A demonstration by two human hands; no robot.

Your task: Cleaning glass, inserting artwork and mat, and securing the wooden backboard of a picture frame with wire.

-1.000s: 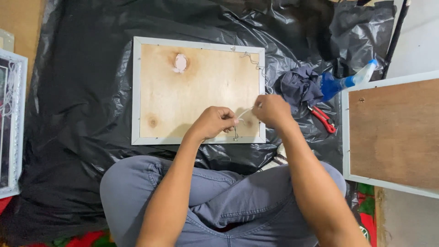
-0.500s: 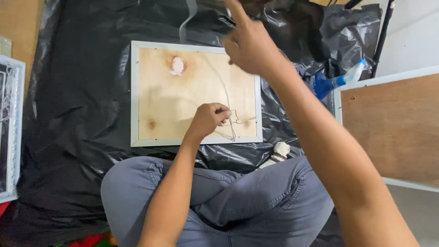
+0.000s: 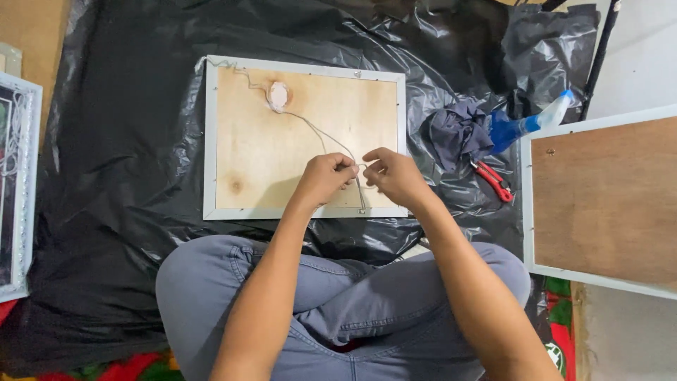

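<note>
The right hand has dropped back from its high pull to meet the left hand, both pinched shut on the string, now slack across the frame toward 11 o'clock.

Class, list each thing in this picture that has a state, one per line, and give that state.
White-framed plywood board: face-down, flat.
Thin grey string: slack, pinched by both hands.
Left hand: fingers closed on string.
Right hand: pinching string.
Dark blue cloth: crumpled.
Red-handled pliers: lying untouched.
</note>
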